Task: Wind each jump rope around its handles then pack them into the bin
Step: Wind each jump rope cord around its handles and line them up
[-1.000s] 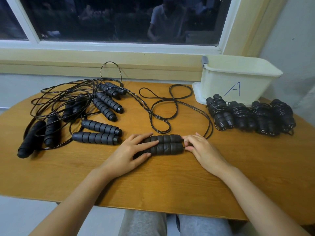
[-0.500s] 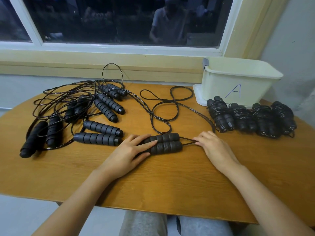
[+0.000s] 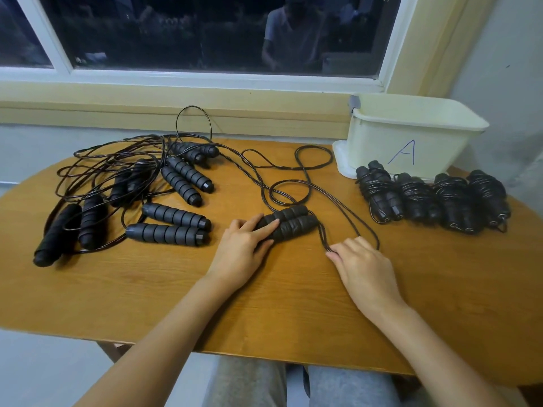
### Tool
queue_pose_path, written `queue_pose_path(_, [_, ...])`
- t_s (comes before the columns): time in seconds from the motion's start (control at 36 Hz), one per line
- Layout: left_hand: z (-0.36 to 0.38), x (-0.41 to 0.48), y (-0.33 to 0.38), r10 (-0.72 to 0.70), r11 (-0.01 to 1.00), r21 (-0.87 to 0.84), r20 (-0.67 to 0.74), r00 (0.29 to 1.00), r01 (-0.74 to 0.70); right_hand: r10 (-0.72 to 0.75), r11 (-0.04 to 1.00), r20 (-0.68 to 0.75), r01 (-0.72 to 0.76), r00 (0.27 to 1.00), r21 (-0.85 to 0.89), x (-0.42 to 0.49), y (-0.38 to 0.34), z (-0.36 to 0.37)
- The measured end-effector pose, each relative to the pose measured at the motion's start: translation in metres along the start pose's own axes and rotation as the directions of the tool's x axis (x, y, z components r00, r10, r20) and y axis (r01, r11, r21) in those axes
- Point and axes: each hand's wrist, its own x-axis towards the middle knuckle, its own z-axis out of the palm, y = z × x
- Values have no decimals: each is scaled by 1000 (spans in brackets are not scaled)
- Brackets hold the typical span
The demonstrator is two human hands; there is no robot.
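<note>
1. Wooden table [image 3: 147, 289] across the middle of the frame, below a dark window [image 3: 205, 30] that fills the top.
2. At centre, two black handles [image 3: 293, 223] lying side by side, touching along their length, tilted up toward the right.
3. Left hand [image 3: 239, 254] at lower centre, fingers straight and slightly spread, resting flat on the left end of the handles, not curled round them.
4. Right hand [image 3: 364, 268] just right of centre, apart from the left one, fingers bent downward, tips pinching the cord [image 3: 323, 237] against the tabletop just below and right of the handles.
5. From the right end of the handles, cord running down to those fingertips, the rest lying loose in open loops toward upper centre.
6. At left, a tangle [image 3: 117, 171] of loose ropes spread over the table, with several more black grips strewn through it, some ribbed, some smooth.
7. At right, four wound bundles [image 3: 435, 198] in a row, close side by side, cord wrapped round each pair of grips.
8. Just behind the bundles, at upper right, a cream bin [image 3: 411, 133] near the sill, with a blue "A" [image 3: 404, 152] on its front wall; inside hidden from this angle.
9. Along the bottom edge, grey trousers [image 3: 244, 383] showing under the table rim, between the two bare forearms.
</note>
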Motion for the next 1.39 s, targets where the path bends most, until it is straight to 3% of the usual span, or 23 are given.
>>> queue_pose_path(0.22, [1,3,2,5,998,56,-7,1000,-4,29,999,-54,-28,998,24,-6,-65,14])
queue_pose_path(0.56, [-9,7,2,35,977,206,88,996,-53,-81,988,-92,68,992,-141,-15,-116,14])
queue_pose_path(0.75, [-27,11,11,-5,988,151,254,967,-35,-97,979,-19,92,995,-180,-12,-122,12])
queue_pose_path(0.92, [-34,16,21,-31,959,276,316,948,-61,-105,969,106,125,989,-213,-9,-128,8])
queue_pose_path(1.17, [-42,25,18,2,971,229,302,953,-74,-273,958,124,281,954,-57,0,-88,-12])
queue_pose_path(1.28, [-38,25,12,16,981,182,255,967,-65,-367,930,257,357,894,89,15,-46,-25])
queue_pose_path(1.39, [-26,18,5,34,984,164,179,983,-64,-359,928,353,289,864,237,25,-14,-28])
